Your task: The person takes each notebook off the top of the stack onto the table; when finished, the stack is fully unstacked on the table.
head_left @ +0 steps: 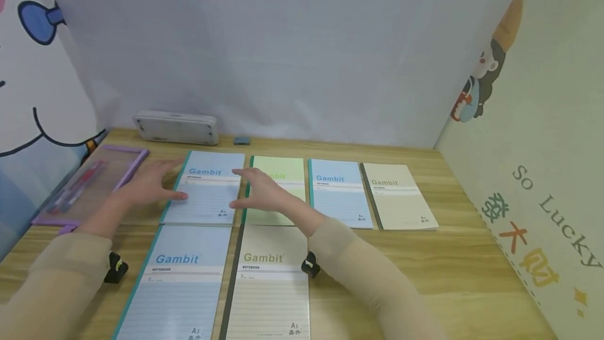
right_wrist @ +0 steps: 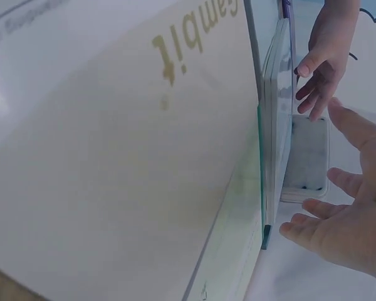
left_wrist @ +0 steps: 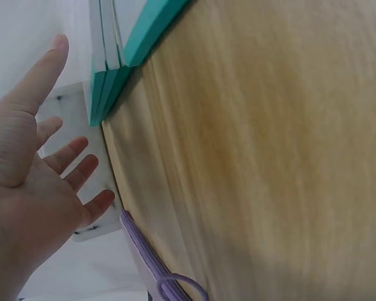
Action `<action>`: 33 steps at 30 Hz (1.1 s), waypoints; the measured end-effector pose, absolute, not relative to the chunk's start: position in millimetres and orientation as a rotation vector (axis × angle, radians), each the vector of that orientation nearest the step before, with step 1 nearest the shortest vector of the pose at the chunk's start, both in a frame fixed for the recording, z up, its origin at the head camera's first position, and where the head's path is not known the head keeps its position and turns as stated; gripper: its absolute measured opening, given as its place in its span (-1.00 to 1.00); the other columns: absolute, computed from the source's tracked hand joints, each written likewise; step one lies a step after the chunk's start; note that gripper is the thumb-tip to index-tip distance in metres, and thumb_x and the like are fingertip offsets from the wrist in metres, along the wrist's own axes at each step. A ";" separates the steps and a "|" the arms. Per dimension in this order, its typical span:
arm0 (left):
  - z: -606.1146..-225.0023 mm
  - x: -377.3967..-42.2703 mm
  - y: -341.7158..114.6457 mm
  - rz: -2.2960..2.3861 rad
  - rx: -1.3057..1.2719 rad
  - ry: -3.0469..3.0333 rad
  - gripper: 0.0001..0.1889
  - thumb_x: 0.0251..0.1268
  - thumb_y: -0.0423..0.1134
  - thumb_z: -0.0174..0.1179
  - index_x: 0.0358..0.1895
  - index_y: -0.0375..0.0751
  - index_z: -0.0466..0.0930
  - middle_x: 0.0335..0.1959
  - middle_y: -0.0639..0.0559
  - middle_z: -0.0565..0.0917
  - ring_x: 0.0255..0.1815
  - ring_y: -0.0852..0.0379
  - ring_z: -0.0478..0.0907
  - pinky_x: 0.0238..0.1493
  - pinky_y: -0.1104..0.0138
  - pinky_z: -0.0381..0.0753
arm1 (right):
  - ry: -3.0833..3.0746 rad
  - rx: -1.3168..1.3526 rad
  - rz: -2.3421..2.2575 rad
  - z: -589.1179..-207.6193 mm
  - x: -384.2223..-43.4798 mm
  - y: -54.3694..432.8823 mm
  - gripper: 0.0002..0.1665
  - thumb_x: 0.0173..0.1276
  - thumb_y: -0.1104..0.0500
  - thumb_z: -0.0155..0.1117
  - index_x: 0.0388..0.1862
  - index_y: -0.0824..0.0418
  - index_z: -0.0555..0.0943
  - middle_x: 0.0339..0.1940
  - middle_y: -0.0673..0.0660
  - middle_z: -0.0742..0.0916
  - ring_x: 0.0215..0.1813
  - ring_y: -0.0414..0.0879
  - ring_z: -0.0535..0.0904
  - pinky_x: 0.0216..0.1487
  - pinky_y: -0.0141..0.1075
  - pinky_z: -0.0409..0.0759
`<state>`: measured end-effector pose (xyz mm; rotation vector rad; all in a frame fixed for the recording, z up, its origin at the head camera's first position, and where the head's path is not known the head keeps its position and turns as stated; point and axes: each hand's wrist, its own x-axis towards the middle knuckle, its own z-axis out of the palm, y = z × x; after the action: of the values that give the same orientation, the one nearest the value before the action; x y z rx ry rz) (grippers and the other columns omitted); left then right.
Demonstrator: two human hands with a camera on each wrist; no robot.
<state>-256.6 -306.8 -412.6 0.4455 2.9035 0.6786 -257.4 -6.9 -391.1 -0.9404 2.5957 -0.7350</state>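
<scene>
The left hand (head_left: 150,185) and right hand (head_left: 264,192) are hovering, holding nothing, flanking a blue notebook (head_left: 205,188) left of centre. It is lying cover up beside a green notebook (head_left: 290,178), probably keeping both titles readable. The blue one's spine is facing left, its long axis running toward the frame's top, leaning right.

Both arms wear long, plain beige sleeves in a matte fabric. Nearer the left edge of the wooden table (head_left: 424,282), the left sleeve (head_left: 44,303) ends in a wide, slightly darker left cuff (head_left: 77,253). The right sleeve (head_left: 377,282) has a similar right cuff (head_left: 330,235), with fine creases farther up. A small, blocky black left wrist camera (head_left: 115,271) shows a yellowish-green fleck; its counterpart, the right wrist camera (head_left: 310,265), is also black with a pale fleck.
</scene>
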 end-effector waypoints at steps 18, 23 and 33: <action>-428.3 -262.3 -314.8 0.714 0.346 2.815 0.16 -0.07 0.35 0.28 0.44 -0.40 0.01 0.37 -0.52 0.09 0.35 -0.50 -0.01 0.28 -0.29 0.02 | 2.604 -0.876 -0.497 -415.9 -269.8 -28.1 -0.05 0.24 -0.19 0.27 0.49 0.13 0.15 0.46 0.19 0.28 0.49 0.07 0.10 0.44 -0.15 0.14; -428.6 -262.5 -312.7 0.722 0.320 2.799 0.18 -0.09 0.39 0.26 0.45 -0.38 0.00 0.38 -0.53 0.05 0.36 -0.51 -0.04 0.28 -0.30 -0.01 | 2.625 -0.848 -0.469 -415.6 -268.0 -29.5 -0.04 0.22 -0.19 0.30 0.48 0.12 0.16 0.46 0.17 0.29 0.49 0.05 0.11 0.45 -0.16 0.13; -426.4 -263.3 -312.8 0.758 0.338 2.791 0.15 -0.07 0.30 0.32 0.42 -0.45 0.02 0.37 -0.54 0.05 0.36 -0.50 -0.05 0.29 -0.29 -0.03 | 2.647 -0.873 -0.458 -416.8 -270.5 -32.0 -0.04 0.20 -0.18 0.33 0.46 0.16 0.20 0.41 0.18 0.37 0.43 0.04 0.22 0.41 -0.22 0.20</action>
<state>-263.3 -312.8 -426.4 0.3376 2.7912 0.7580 -270.5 -32.0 -416.8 -0.8730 2.6466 -0.4584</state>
